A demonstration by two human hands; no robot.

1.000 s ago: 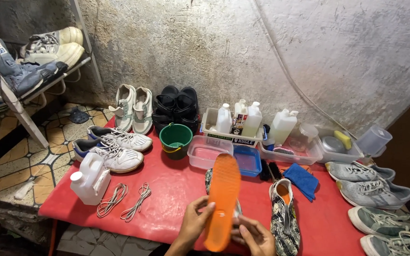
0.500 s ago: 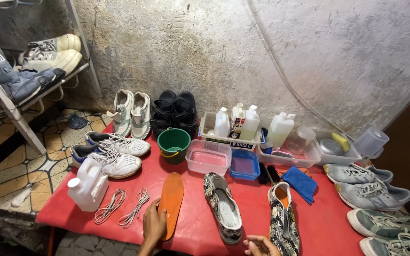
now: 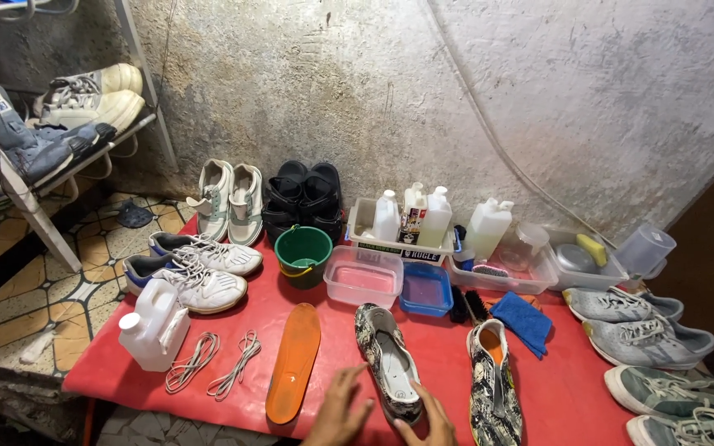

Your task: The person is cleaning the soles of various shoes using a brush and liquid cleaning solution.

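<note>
Here, the red bench [image 3: 555, 388] stands against a rough, stained grey wall [image 3: 539, 99], beside a patterned tiled floor [image 3: 10, 306]. The patterned shoe [image 3: 387, 362] lies lengthwise on the bench, toe away from me, heel toward my hands. The orange insole [image 3: 294, 361] lies alongside, just left. My left hand [image 3: 339, 410] spreads open near the heel; my right hand [image 3: 428, 423] touches the heel, fingers loose.

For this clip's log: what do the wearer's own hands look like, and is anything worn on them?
Only the left hand and right hand enter at the bottom edge of the head view. Both are bare: no gloves, and no rings or bands that I can make out on the fingers. The wrists and forearms are cut off by the frame, so any sleeve, watch or bracelet cannot be told.
</note>
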